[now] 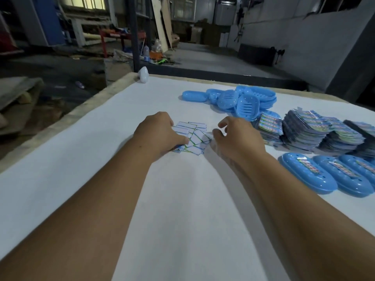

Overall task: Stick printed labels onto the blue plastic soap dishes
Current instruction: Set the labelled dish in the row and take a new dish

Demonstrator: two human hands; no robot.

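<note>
A loose pile of small white labels (197, 138) with green and blue borders lies on the white table (182, 209). My left hand (158, 132) covers the pile's left side, its fingers curled down onto it and its thumb on the near edge. My right hand (237, 136) is at the pile's right edge, with thumb and curled fingers at the corner of one label. Unlabelled blue soap dishes (247, 102) are heaped at the back. Three blue dishes with colourful labels (306, 175) lie in a row at the right.
Tall stacks of colourful printed labels (304, 130) stand between the heap and the labelled row. A white plastic object (143, 75) sits at the table's far left corner. Beyond the table edge is a cluttered workshop floor.
</note>
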